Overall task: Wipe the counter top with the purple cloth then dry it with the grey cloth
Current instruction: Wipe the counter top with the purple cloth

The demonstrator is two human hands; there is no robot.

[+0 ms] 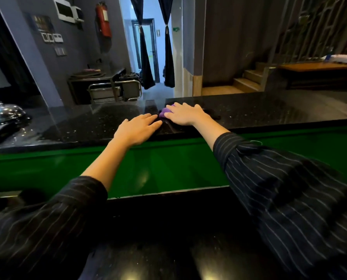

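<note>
1. Striped sleeves (289, 188) lowest in frame, reaching toward centre.
2. Purple cloth (167, 112) at frame centre, bunched under right hand (183, 115); fingers flat, pressing it onto dark surface (259, 110).
3. Left hand (137, 128) just beside, fingers straight, holding nothing.
4. Probably the wiping step; next, sweep sideways under steady pressure.

Purple cloth (167, 111); black speckled counter top (249, 110); pinstriped sleeve (289, 188).

Speckled black counter top (269, 110) — purple cloth (166, 112)

Glossy speckled stone counter top (249, 110)
</note>
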